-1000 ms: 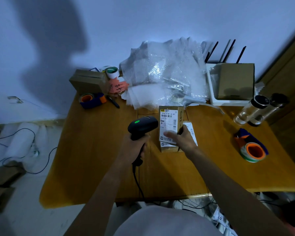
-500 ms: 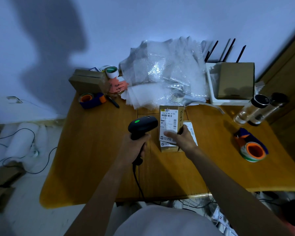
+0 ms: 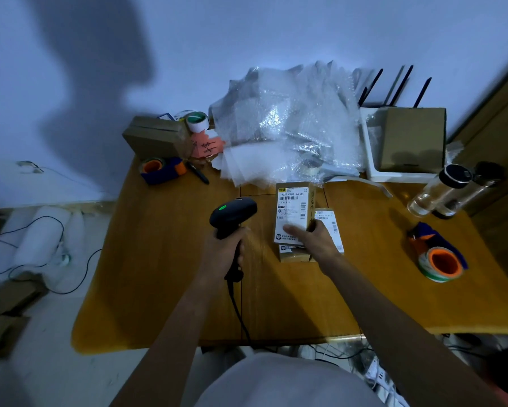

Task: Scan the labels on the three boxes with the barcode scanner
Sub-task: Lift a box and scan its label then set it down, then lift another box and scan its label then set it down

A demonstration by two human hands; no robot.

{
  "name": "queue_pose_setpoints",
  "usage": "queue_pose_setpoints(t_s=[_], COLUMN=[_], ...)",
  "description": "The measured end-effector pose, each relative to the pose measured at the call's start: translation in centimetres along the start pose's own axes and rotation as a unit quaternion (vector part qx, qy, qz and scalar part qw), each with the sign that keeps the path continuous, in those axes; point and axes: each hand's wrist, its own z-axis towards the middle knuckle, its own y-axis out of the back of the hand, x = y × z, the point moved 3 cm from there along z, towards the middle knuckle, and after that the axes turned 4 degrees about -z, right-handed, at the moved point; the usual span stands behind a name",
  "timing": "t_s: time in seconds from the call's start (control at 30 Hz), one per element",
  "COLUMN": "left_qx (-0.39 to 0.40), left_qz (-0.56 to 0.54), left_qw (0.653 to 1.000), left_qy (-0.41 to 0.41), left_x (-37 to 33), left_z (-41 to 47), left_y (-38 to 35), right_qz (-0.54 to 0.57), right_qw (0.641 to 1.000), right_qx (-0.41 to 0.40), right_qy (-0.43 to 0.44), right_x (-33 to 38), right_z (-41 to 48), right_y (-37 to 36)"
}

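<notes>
While the left hand (image 3: 222, 254) grips the scanner (image 3: 232, 214) — right hand (image 3: 320, 240) rests on boxes (image 3: 292, 214).

A black barcode scanner (image 3: 232, 214) with a green light lit is gripped by the left hand (image 3: 223, 254) over the wooden worktop (image 3: 164, 274), while the stacked labelled boxes (image 3: 292, 214) are touched by the right hand (image 3: 317, 242).

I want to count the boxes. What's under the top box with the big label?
Under the top box another box peeks out at the near edge. The right hand and top box cover the rest.
</notes>
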Motion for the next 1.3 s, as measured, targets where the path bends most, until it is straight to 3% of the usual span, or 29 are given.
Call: queue_pose_setpoints(t_s=[1.0, 1.3], left_qx=[-0.078, -0.096], left_qz=[-0.039, -0.055], left_qw=[0.994, 0.991], left_qy=[0.07, 0.081], left_x=[2.8, 3.6], left_z=[0.3, 0.2], left_y=[4.2, 4.9], right_qz=[-0.022, 0.058], right_qw=[0.993, 0.983], right_qx=[0.101, 0.088], right_qy=[-0.058, -0.149], right_x=[-2.4, -4.4], right_z=[-0.2, -0.3], right_y=[-7.4, -9.9])
